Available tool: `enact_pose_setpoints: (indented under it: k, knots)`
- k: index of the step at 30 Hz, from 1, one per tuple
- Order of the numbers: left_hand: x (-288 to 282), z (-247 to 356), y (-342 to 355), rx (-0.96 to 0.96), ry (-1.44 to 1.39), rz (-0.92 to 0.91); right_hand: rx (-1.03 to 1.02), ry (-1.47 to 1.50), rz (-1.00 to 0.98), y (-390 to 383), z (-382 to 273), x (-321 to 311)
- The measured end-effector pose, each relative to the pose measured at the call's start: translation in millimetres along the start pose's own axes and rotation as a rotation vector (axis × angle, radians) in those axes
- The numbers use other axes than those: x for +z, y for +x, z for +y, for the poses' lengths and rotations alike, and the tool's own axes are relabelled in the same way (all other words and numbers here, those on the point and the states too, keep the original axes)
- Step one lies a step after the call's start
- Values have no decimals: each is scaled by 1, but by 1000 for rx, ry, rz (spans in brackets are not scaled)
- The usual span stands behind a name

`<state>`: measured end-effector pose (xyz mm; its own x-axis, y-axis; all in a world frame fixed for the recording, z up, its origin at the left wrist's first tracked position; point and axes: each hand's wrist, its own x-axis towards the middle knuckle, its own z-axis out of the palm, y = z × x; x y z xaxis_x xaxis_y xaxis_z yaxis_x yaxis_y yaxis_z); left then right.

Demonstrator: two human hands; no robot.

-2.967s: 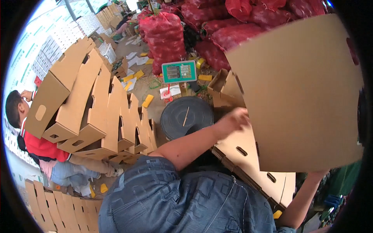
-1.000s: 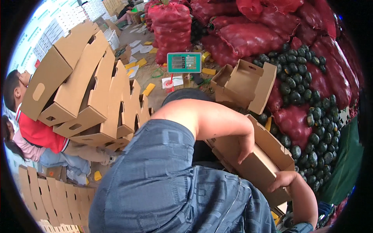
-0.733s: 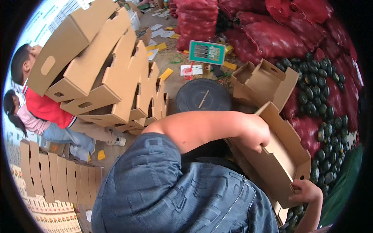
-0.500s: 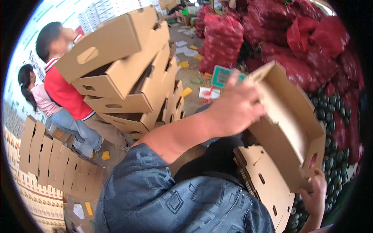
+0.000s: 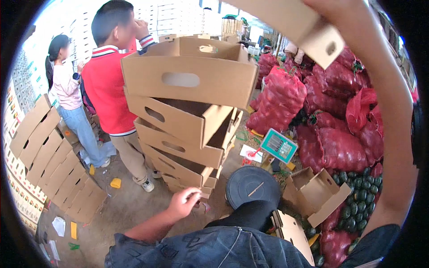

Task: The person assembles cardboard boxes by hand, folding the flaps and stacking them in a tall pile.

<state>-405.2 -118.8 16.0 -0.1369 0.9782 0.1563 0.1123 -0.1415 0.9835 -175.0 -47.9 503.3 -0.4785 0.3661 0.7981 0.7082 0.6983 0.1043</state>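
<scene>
My right hand [image 5: 319, 9] is raised at the top right, shut on a cardboard box [image 5: 277, 18] that runs out of the upper edge, over the stack. My left hand [image 5: 183, 201] is low at the centre, fingers loosely bent and apart, holding nothing visible, just beside the lower end of a leaning stack of open cardboard boxes [image 5: 187, 82]. These have oval hand holes and sit askew on one another. Below, near my body, flat folded cardboard [image 5: 292, 234] lies beside a round dark lid [image 5: 241, 181] with a thin stick on it.
Two people in red [image 5: 105, 94] and pink [image 5: 67, 87] tops stand at left by another box stack [image 5: 53, 161]. Right are red mesh sacks [image 5: 277, 102], dark green round produce [image 5: 357, 201], an open box [image 5: 317, 192] and a green scale display [image 5: 277, 145]. Scraps [image 5: 115, 183] litter the floor.
The box has been lifted from low right to high overhead in my right hand. My left hand has let go of it and moved down left. The view has tilted upward.
</scene>
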Motion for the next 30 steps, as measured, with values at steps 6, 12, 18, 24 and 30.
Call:
enact_pose_setpoints:
  k: [6,12,18,24,30]
  knots:
    - [-48,-84,3,48,-78,268,-374,-543,-137,75,-73,89]
    - [-77,-172,12,-274,-546,654,-122,170,-90,84,-94,122]
    - [-90,-191,34,-427,-641,711,-216,166,-626,66,1,112]
    - [-88,-185,56,-511,-788,559,-216,110,-394,69,13,113]
    - [-65,-202,63,-597,-974,647,-293,-198,-373,84,-66,95]
